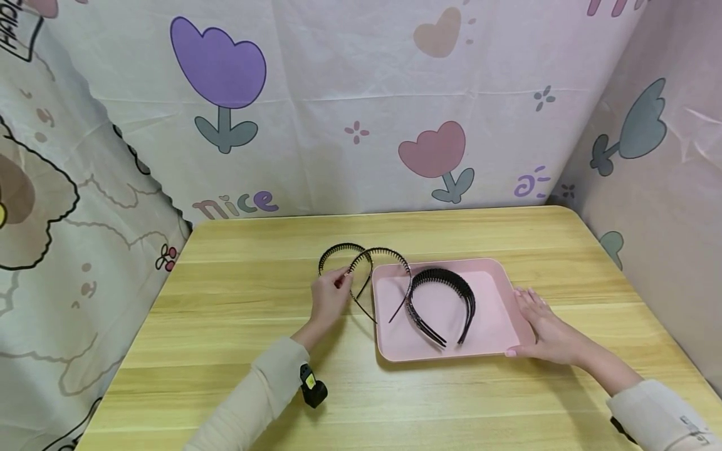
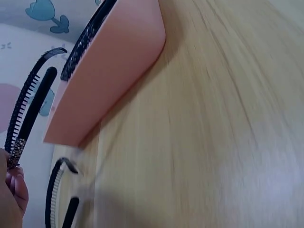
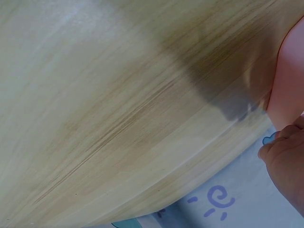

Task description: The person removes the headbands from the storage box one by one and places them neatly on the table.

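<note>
My left hand (image 1: pixel 329 297) pinches a thin black toothed headband (image 1: pixel 385 249) by one side, raised at the left edge of a pink tray (image 1: pixel 496 322). Glittery stones show by the fingertips on that headband (image 2: pixel 17 151) in the left wrist view. A second toothed headband (image 1: pixel 345 245) is just behind and left of the hand, over the wood. Several black headbands (image 1: pixel 467 294) lie bunched together inside the tray. Against the tray's right side rests my right hand (image 1: pixel 549 329), fingers extended and thumb at the near right corner; the right wrist view shows only part of it.
A light wooden table (image 1: pixel 237 300) carries everything. Printed cloth (image 1: pixel 327 125) hangs behind it and along both sides. A black wrist camera (image 1: pixel 313 388) is strapped at the left sleeve.
</note>
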